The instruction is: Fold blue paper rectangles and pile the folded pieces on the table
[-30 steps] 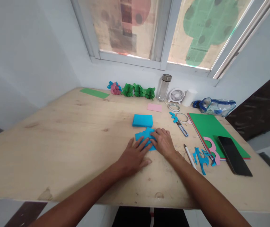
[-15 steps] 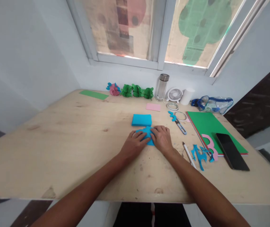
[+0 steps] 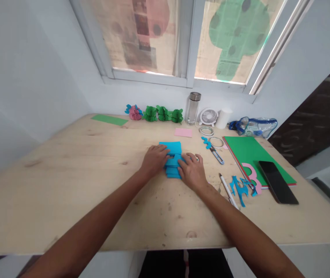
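Note:
Folded blue paper [image 3: 174, 171] lies in front of me on the table, its layers stepped like pleats. Just behind it, and partly overlapped, is a stack of blue paper rectangles [image 3: 173, 146]. My left hand [image 3: 154, 160] is closed at the left side, its fingertips on the edges of the folded paper and the stack. From the right, my right hand [image 3: 193, 170] grips the folded paper, thumb and fingers pressed on its upper layer. The fingers partly hide the paper's sides.
To the right lie a white pen [image 3: 227, 189], blue paper scraps [image 3: 240, 190], a cutter [image 3: 217, 155], green sheets [image 3: 254, 154] and a phone [image 3: 278, 182]. Along the wall stand green paper ornaments [image 3: 163, 113], a glass bottle [image 3: 193, 110] and a small fan [image 3: 209, 116]. A pink paper [image 3: 183, 132] lies behind the stack.
My left hand has moved up and left toward the stack. The folded blue paper shows more of its layers and sits closer to the stack. The view has shifted slightly.

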A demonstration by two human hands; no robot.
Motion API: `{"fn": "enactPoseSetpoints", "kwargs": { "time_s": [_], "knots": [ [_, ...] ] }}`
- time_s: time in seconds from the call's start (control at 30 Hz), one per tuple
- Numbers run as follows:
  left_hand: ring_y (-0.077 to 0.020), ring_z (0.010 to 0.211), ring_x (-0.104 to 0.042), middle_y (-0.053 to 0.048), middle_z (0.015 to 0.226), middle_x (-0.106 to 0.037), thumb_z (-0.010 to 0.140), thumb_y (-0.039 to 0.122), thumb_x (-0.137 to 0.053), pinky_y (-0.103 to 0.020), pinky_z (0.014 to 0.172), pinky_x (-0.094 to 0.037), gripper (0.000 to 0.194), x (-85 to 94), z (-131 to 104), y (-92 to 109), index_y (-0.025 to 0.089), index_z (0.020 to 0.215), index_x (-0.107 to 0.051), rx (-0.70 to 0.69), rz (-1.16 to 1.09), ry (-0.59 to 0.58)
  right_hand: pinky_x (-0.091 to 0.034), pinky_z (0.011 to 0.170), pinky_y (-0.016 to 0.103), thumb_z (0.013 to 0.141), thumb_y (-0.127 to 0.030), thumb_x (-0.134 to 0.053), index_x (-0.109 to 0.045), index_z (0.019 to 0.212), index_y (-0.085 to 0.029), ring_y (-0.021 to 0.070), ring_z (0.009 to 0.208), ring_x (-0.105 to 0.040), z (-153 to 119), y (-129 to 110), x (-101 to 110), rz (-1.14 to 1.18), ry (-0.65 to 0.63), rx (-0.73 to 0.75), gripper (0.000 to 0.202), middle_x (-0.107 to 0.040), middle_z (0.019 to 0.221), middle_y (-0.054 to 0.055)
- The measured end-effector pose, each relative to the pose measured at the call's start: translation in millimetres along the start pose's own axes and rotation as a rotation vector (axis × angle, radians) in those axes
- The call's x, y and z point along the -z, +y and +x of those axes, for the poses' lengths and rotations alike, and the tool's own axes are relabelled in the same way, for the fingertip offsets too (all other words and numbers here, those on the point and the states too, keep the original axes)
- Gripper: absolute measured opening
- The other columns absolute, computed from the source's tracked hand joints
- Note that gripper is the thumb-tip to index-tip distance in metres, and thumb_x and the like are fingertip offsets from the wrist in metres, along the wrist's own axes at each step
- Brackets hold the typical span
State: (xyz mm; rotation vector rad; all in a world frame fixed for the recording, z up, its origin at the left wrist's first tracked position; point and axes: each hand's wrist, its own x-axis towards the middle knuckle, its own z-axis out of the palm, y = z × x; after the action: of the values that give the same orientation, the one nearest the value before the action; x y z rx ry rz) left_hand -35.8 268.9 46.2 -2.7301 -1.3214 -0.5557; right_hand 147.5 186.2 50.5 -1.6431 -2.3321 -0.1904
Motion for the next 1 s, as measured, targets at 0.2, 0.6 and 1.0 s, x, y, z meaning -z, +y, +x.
{"fn": "enactPoseSetpoints", "kwargs": {
  "time_s": [0.2, 0.6, 1.0],
  "knots": [
    [-0.0204, 0.102, -0.059, -0.008, 0.12, -0.057, 0.09, 0.038, -0.056, -0.042, 0.086, -0.052, 0.036, -15.1, 24, -14, 0.017, 0.12, -0.054, -0.028, 0.01, -0.12, -0.017, 0.106, 0.049, 0.096, -0.03, -0.042, -0.063, 0.1, -0.021, 0.0234, 0.111, -0.047, -3, -4, -6, -0.018, -0.044, 0.036, 0.023, -0.064, 0.107, 0.008],
    [-0.0196, 0.101, -0.059, -0.008, 0.119, -0.058, 0.091, 0.038, -0.056, -0.042, 0.086, -0.052, 0.034, -14.0, 25, -30, 0.018, 0.118, -0.055, -0.083, 0.029, -0.228, -0.02, 0.105, 0.049, 0.095, -0.031, -0.045, -0.059, 0.109, -0.021, 0.0235, 0.112, -0.047, -7, -5, -5, -0.019, -0.037, 0.032, 0.022, -0.062, 0.111, 0.008],
    [-0.0185, 0.099, -0.06, -0.008, 0.118, -0.058, 0.091, 0.038, -0.054, -0.04, 0.085, -0.052, 0.031, -11.3, 26, -39, 0.018, 0.116, -0.056, -0.054, -0.026, -0.164, -0.021, 0.104, 0.048, 0.096, -0.033, -0.043, -0.058, 0.108, -0.022, 0.0235, 0.114, -0.045, -10, -8, -4, -0.038, 0.009, 0.051, 0.022, -0.06, 0.114, 0.008]
  ]
}}
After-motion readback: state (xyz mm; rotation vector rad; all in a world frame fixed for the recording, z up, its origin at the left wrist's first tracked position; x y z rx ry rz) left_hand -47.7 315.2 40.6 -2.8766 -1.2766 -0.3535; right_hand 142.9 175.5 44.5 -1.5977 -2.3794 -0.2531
